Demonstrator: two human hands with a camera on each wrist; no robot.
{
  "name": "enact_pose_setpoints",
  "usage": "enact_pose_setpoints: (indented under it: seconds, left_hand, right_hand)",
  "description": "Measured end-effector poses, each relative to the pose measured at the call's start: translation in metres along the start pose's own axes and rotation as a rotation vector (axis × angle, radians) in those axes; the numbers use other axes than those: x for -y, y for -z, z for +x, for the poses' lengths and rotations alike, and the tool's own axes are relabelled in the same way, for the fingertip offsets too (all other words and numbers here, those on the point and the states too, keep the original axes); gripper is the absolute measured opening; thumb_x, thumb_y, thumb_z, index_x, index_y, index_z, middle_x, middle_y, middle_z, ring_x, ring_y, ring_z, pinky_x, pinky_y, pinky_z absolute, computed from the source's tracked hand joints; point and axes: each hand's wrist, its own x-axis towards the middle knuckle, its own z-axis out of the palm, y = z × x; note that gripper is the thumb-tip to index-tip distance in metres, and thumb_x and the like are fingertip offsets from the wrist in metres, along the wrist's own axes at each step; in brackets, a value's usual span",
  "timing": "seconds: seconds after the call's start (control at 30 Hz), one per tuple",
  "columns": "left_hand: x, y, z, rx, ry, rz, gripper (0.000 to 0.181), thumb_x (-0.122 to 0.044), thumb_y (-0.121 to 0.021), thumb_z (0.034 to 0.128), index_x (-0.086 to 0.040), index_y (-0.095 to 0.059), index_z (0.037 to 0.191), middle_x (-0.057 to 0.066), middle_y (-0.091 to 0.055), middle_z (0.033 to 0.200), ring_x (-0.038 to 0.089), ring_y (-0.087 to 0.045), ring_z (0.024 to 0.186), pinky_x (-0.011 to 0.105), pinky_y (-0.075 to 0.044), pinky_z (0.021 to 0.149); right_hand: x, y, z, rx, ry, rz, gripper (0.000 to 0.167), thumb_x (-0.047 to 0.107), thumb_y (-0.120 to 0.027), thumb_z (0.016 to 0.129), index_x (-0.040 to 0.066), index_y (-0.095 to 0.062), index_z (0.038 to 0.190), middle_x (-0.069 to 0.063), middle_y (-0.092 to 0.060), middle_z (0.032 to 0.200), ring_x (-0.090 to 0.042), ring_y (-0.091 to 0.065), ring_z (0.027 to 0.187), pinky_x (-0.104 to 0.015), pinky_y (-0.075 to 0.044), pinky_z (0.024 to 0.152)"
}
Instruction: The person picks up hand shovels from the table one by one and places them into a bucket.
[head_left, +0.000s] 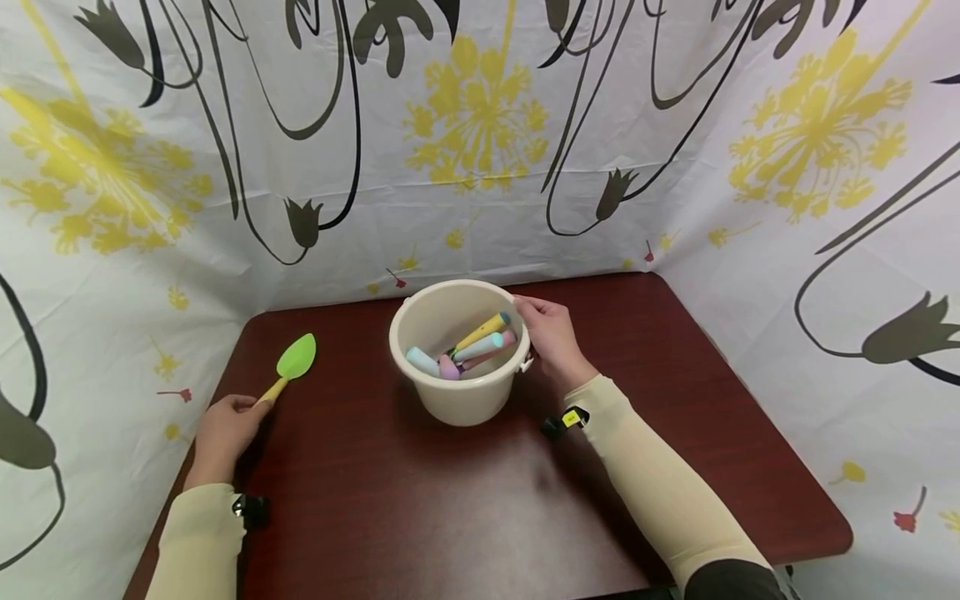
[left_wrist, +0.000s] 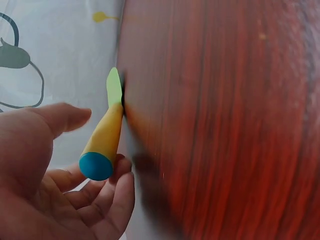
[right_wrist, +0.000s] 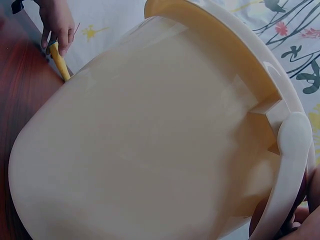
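Note:
A toy trowel with a green blade (head_left: 297,357) and a yellow handle (left_wrist: 106,131) capped in blue lies near the table's left edge. My left hand (head_left: 228,433) is around the handle's end; in the left wrist view, its thumb stands apart from the handle and the fingers curve loosely by the far side. A cream bucket (head_left: 463,402) stands upright near the table's back, with my right hand (head_left: 553,337) gripping its right rim. Inside the bucket lie several toy tools with blue, yellow and pink handles (head_left: 480,333). In the right wrist view, the bucket's side hides most of the table.
The dark red wooden table (head_left: 420,517) has rounded corners. White cloth (head_left: 480,233) with yellow and grey flower patterns hangs close behind it and on both sides. The bucket's pale handle (right_wrist: 294,145) hangs at its side.

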Motion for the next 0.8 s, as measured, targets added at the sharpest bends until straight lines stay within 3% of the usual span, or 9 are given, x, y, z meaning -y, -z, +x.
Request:
enact_pose_setpoints:
  seconds: [0.37, 0.63, 0.8]
  left_hand:
    - [0.0042, -0.0032, 0.0034, -0.017, 0.021, -0.023, 0.056, -0.037, -0.063, 0.1110, 0.013, -0.066, 0.133, 0.034, -0.068, 0.124, 0.043, -0.064, 0.103, 0.046, -0.051, 0.079]
    - [0.0096, -0.0044, 0.0068, -0.028, 0.073, -0.135, 0.052, -0.034, -0.066, 0.1103, 0.011, -0.067, 0.136, 0.014, -0.076, 0.100, 0.017, -0.065, 0.078, 0.031, -0.052, 0.064]
    - [0.0080, -0.0022, 0.0040, -0.071, 0.098, -0.197, 0.053, -0.035, -0.069, 0.1090, 0.009, -0.068, 0.138, 0.005, -0.077, 0.095, 0.006, -0.062, 0.075, 0.026, -0.051, 0.063]
  right_hand:
    - [-0.0012, -0.0013, 0.0020, -0.013, -0.010, 0.013, 0.034, 0.031, -0.071, 0.110, 0.008, -0.081, 0.134, -0.019, -0.080, 0.120, -0.011, -0.074, 0.067, -0.025, -0.056, 0.049]
    - [-0.0003, -0.0017, 0.0014, -0.017, -0.009, 0.010, 0.033, 0.031, -0.070, 0.110, 0.009, -0.081, 0.133, -0.019, -0.080, 0.120, -0.011, -0.073, 0.066, -0.024, -0.055, 0.048]
    - [-0.0002, -0.0007, 0.0012, -0.014, -0.016, -0.006, 0.034, 0.033, -0.070, 0.111, 0.010, -0.081, 0.134, -0.019, -0.079, 0.122, -0.010, -0.071, 0.063, -0.024, -0.054, 0.048]
